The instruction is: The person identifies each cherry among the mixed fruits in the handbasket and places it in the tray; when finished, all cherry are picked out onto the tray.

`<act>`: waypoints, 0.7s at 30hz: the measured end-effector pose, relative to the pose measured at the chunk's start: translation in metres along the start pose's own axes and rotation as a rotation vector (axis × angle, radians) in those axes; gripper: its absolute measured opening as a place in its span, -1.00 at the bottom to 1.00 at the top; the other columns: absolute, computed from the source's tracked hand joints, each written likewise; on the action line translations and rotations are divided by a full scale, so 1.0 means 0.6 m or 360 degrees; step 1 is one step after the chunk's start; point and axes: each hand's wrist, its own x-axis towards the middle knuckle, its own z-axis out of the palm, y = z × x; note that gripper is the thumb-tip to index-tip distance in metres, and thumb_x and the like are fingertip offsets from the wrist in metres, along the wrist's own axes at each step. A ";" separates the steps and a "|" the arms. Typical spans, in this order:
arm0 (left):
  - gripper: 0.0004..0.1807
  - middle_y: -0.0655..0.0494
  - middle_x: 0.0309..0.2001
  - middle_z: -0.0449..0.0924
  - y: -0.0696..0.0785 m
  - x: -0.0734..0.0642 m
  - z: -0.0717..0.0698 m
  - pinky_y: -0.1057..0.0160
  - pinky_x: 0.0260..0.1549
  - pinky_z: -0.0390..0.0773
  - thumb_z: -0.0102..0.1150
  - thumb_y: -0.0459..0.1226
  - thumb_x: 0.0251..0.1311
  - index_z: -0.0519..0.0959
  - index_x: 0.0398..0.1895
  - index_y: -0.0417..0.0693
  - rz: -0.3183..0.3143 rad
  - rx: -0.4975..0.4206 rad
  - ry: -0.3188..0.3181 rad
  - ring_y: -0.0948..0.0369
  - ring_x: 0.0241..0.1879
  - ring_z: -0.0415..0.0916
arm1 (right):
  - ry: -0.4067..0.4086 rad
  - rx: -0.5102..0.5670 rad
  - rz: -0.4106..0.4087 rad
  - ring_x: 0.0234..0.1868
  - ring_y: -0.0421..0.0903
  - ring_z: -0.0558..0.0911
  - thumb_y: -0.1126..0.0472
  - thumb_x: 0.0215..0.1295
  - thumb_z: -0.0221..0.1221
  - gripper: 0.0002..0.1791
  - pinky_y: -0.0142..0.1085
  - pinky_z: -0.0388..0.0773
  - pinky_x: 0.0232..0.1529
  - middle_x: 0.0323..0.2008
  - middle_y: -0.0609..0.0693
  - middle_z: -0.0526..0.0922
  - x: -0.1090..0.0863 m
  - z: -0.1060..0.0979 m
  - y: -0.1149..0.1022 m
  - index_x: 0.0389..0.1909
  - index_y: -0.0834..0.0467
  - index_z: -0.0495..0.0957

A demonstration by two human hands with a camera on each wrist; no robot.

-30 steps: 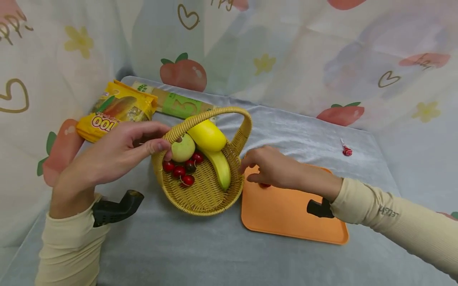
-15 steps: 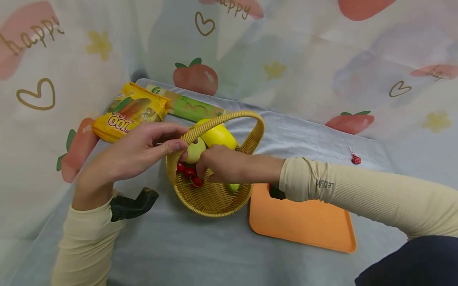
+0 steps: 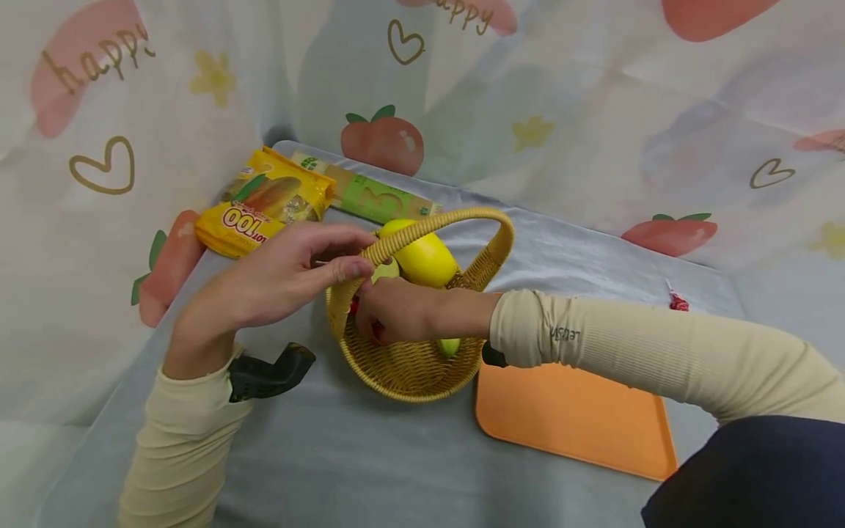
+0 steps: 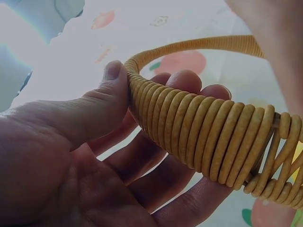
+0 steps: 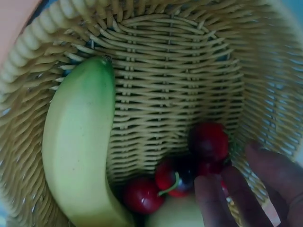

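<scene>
My left hand [image 3: 284, 275] grips the handle [image 4: 189, 127] of a yellow wicker basket [image 3: 409, 378], thumb on one side and fingers curled under the other. Inside the basket is my right hand [image 3: 399, 312], down among several red cherries [image 5: 208, 142]. In the right wrist view its thumb and fingers stand apart around the cherry cluster, and none looks firmly pinched. A banana [image 5: 78, 146] lies along the basket wall. Beside the cherries sits a pale green round fruit [image 3: 388, 270], partly hidden by the right hand, and behind it a large yellow fruit [image 3: 425, 257].
An orange tray [image 3: 574, 418] lies right of the basket, partly under the right forearm. Behind stand a yellow snack bag [image 3: 264, 205] and a long green-labelled package [image 3: 376, 198]. A red-wrapped lollipop [image 3: 678, 301] lies at the far right. Printed cloth hangs behind the grey-covered table.
My right hand has moved left from above the orange tray into the basket, down to the cherries. The left hand keeps its grip on the handle. The head view has shifted left.
</scene>
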 end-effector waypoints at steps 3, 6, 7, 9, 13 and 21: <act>-0.83 0.08 -0.36 0.61 -0.001 0.001 0.000 0.33 -0.26 0.46 0.06 -0.22 0.31 0.56 -0.15 -0.08 0.0020 -0.0007 -0.0008 0.26 -0.31 0.47 | -0.0008 -0.0001 -0.0001 -0.67 -0.22 0.11 0.50 0.11 0.12 -0.74 -0.44 0.07 -0.57 -0.74 -0.13 0.18 0.007 0.010 0.003 -0.68 0.16 0.49; -0.84 0.10 -0.36 0.62 -0.003 0.001 -0.001 0.33 -0.25 0.47 0.05 -0.23 0.31 0.55 -0.15 -0.08 0.0017 -0.0015 -0.0015 0.28 -0.31 0.49 | -0.0005 -0.0022 0.0009 -0.69 -0.22 0.04 0.51 0.10 0.09 -0.66 -0.42 0.01 -0.60 -0.76 -0.14 0.10 0.012 0.018 0.004 -0.75 0.11 0.38; -0.84 0.11 -0.37 0.63 -0.003 0.001 -0.001 0.33 -0.25 0.47 0.05 -0.23 0.31 0.55 -0.14 -0.08 0.0017 -0.0016 -0.0017 0.28 -0.31 0.50 | -0.0002 -0.0030 0.0016 -0.69 -0.22 0.03 0.51 0.10 0.09 -0.64 -0.42 0.00 -0.60 -0.76 -0.14 0.09 0.012 0.021 0.005 -0.76 0.10 0.35; -0.84 0.12 -0.37 0.63 -0.002 0.001 -0.001 0.33 -0.24 0.47 0.05 -0.23 0.31 0.55 -0.14 -0.08 0.0019 -0.0017 -0.0018 0.28 -0.31 0.50 | 0.0011 -0.0053 0.0020 -0.71 -0.23 0.05 0.49 0.12 0.09 -0.65 -0.43 0.01 -0.62 -0.76 -0.15 0.10 0.012 0.026 0.005 -0.76 0.10 0.35; -0.83 0.13 -0.38 0.62 -0.001 0.001 -0.001 0.33 -0.24 0.47 0.05 -0.22 0.31 0.54 -0.13 -0.08 0.0012 -0.0034 -0.0028 0.27 -0.31 0.50 | 0.0053 -0.0098 0.0001 -0.70 -0.25 0.07 0.48 0.15 0.11 -0.72 -0.44 0.01 -0.60 -0.76 -0.17 0.10 0.011 0.037 0.008 -0.71 0.20 0.45; -0.82 0.13 -0.37 0.56 0.001 0.000 0.000 0.32 -0.26 0.45 0.04 -0.18 0.31 0.55 -0.15 -0.05 -0.0020 -0.0015 -0.0025 0.25 -0.31 0.44 | 0.0047 -0.0246 0.0001 -0.54 -0.22 0.26 0.36 0.32 0.08 -0.84 -0.44 0.20 -0.43 -0.61 -0.16 0.21 0.007 0.050 0.010 -0.46 0.20 0.56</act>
